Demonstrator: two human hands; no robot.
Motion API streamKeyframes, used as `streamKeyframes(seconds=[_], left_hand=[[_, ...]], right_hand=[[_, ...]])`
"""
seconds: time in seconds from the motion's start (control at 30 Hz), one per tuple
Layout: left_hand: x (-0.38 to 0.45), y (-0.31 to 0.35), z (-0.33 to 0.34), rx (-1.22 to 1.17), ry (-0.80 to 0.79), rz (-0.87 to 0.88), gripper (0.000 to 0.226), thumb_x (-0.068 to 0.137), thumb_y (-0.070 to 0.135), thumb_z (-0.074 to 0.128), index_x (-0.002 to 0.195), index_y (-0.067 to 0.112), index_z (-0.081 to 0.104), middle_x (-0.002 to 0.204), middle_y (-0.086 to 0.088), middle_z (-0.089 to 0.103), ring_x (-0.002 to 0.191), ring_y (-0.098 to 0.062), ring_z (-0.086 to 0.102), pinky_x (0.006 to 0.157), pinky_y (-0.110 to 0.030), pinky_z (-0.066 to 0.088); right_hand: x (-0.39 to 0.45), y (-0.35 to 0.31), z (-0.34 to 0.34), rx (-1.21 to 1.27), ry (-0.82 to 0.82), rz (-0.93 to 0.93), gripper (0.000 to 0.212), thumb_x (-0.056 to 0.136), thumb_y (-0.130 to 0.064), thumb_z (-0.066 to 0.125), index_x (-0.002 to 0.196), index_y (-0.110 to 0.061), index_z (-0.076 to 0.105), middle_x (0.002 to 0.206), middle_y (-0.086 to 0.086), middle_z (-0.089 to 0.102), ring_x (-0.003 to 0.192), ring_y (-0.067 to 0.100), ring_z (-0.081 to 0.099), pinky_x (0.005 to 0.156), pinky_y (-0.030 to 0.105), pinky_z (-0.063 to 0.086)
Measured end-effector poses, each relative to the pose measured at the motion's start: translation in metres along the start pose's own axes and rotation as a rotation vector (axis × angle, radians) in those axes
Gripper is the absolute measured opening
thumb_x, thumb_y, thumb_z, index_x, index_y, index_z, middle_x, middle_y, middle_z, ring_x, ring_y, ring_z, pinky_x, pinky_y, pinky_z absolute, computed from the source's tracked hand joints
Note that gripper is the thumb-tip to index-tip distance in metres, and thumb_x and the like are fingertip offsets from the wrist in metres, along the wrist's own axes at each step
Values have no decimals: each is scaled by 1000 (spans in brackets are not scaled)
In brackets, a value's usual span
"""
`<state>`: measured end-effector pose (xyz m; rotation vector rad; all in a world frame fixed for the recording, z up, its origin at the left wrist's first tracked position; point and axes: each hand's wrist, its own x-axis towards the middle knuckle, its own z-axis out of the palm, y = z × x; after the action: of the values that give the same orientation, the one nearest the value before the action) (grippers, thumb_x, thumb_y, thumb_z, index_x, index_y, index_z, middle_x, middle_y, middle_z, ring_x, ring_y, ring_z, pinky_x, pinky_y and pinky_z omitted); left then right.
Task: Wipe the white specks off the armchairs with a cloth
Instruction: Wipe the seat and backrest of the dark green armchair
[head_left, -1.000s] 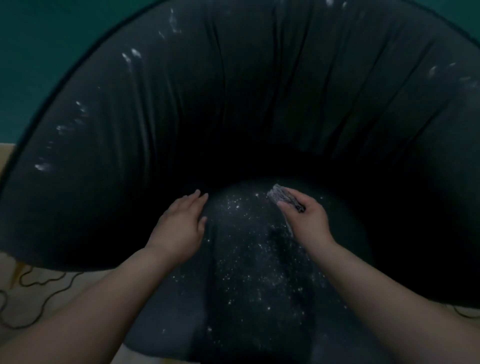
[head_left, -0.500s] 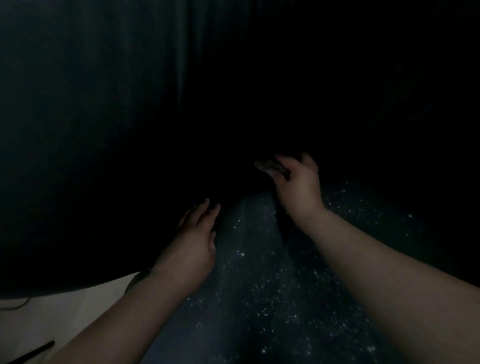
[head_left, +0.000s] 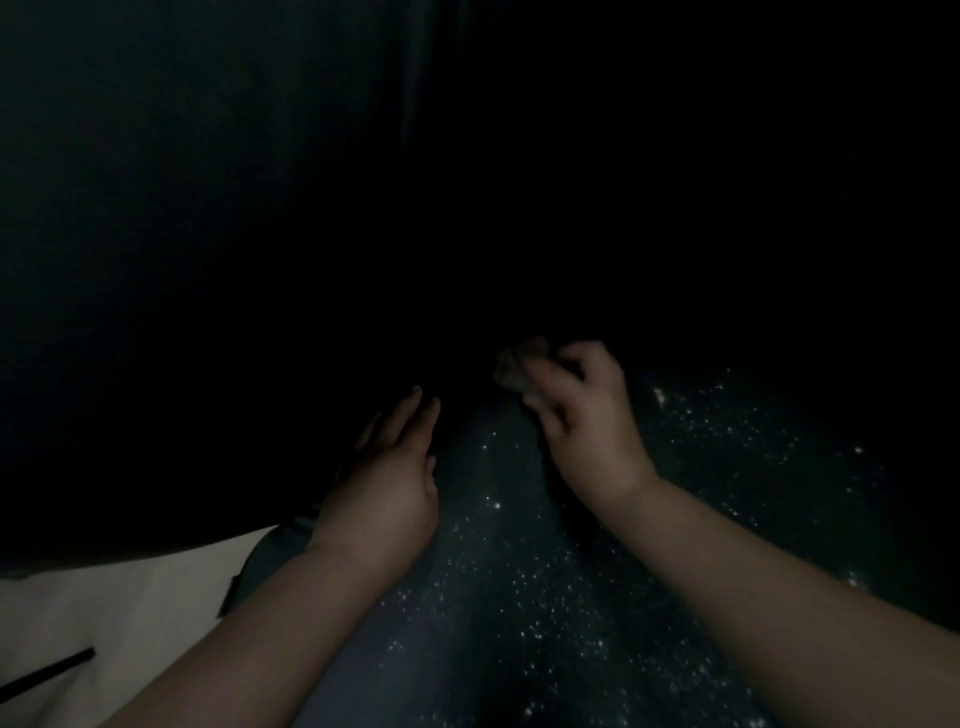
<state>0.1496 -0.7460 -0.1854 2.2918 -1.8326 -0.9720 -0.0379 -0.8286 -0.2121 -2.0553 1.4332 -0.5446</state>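
A small crumpled grey cloth (head_left: 515, 370) was gripped by the right hand (head_left: 587, 415) at frame centre over the dark speckled armchair seat (head_left: 519, 597); the left hand (head_left: 387, 478) was laid flat, fingers straight.

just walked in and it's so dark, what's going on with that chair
A person is leaning over a dark fabric armchair to clean it. The right hand grips a small crumpled greyish cloth near the back of the seat. The left hand rests flat, fingers straight, on the seat's left side. Many white specks are scattered across the seat, so the wiping is far from finished.
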Motion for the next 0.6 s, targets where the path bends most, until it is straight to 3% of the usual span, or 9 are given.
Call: streamKeyframes(seconds=[0.07,0.13,0.2,0.3,0.4,0.47,0.6], left_hand=[[-1,-1,1,23,4,7,57,99,23,40,152,26,19,160,10,5,146,-14,9,119,-31,13],[-3,-1,2,39,2,4,57,99,24,39,152,26,18,160,10,4,146,-15,8,119,-32,15],[-4,1,4,58,13,3,57,99,26,39,152,27,17,160,11,3,146,-14,7,119,-31,15],[-5,6,6,75,23,-1,57,99,29,39,152,28,17,160,9,4,145,-15,8,118,-34,17],[-9,9,6,89,29,-10,59,99,35,40,152,28,16,161,8,5,146,-16,9,118,-37,19],[-13,9,7,103,24,-9,60,98,38,40,153,28,15,161,8,4,146,-16,8,118,-37,18],[-17,6,6,135,16,-2,61,99,41,39,153,30,13,161,9,2,146,-15,5,119,-37,15]], right_hand=[[-22,7,-11,-29,-82,-160,46,80,1,71,123,-15,64,107,18,53,95,33,51,80,38,48],[-17,22,-23,-76,-48,-208,45,78,4,72,121,-12,66,103,20,54,91,35,53,77,42,50],[2,29,-19,-48,37,-92,42,80,6,70,119,-8,66,107,23,53,98,38,54,83,47,50],[5,6,6,92,54,83,38,85,2,64,121,-8,62,120,19,48,111,35,52,95,42,46],[-27,-3,5,40,-45,-121,41,83,-2,66,122,-14,64,109,13,51,101,27,51,85,32,46],[-27,11,-10,43,-32,-219,35,83,0,63,117,-6,65,102,5,54,103,17,54,86,25,46],[20,24,-13,89,123,68,32,89,-3,61,121,-7,62,120,11,48,110,10,48,97,15,38]])
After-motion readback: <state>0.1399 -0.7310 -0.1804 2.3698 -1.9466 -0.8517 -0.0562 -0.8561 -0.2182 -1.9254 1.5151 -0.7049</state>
